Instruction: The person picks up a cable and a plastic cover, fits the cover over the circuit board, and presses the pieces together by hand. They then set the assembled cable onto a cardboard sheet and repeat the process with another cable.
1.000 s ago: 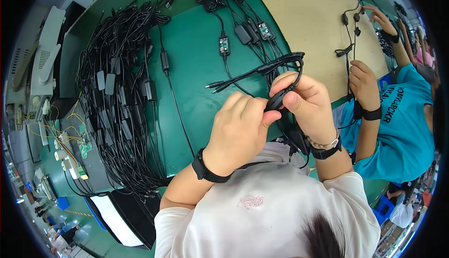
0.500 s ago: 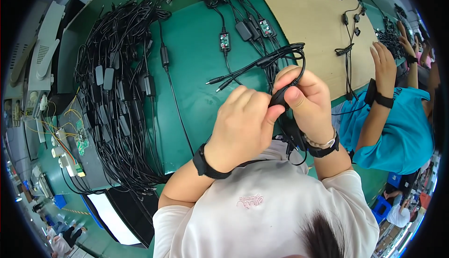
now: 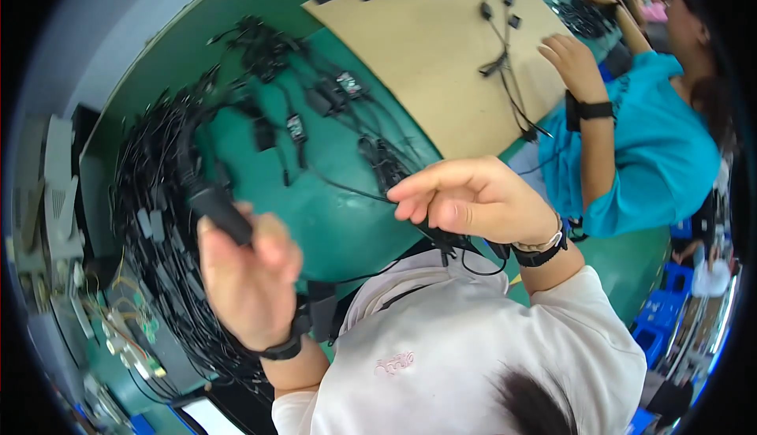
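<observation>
- Black inline cable module (image 3: 221, 211) sat at eight o'clock, left hand (image 3: 251, 281) pinching its lower end, probably for control.
- Right hand (image 3: 482, 202) hung loosely spread at three o'clock.

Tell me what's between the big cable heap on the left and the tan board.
Head view: not bare. Black cables, some with dark modules and two with exposed circuit boards, lie across the green tabletop.
</observation>
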Demonstrator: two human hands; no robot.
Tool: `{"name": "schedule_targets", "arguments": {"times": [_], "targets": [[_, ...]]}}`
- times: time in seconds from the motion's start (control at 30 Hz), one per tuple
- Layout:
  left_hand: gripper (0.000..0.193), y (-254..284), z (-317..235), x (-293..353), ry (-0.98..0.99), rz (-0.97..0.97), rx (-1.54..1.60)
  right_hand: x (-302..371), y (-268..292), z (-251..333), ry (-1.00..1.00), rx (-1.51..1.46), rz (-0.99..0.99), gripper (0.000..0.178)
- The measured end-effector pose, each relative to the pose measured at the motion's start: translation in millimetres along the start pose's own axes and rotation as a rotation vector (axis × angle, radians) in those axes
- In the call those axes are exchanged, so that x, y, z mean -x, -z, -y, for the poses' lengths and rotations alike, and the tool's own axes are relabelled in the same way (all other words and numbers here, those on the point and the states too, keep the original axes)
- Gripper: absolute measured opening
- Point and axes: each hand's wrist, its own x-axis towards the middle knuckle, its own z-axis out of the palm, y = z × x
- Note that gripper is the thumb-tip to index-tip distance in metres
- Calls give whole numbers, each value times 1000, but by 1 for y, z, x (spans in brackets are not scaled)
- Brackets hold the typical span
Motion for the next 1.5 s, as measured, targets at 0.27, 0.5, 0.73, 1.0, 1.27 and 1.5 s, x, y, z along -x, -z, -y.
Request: {"name": "schedule_targets", "arguments": {"times": [0.27, 0.5, 0.73, 1.0, 1.27, 1.5], "targets": [[42, -11, -55, 10, -44, 195, 296, 58, 34, 37, 208, -22, 326, 50], [38, -19, -127, 39, -175, 407, 293, 74, 60, 22, 300, 181, 320, 47], [24, -44, -217, 3, -64, 382, -109, 103, 70, -7, 277, 138, 118, 55], [46, -28, -277, -55, 109, -349, -379, 92, 76, -23, 223, 98, 0, 54], [19, 85, -224, -62, 381, -540, -1031, 77, 76, -31, 160, 68, -111, 52], [18, 90, -228, -27, 496, -451, -1371, 66, 70, -26, 167, 72, -119, 50]]}}
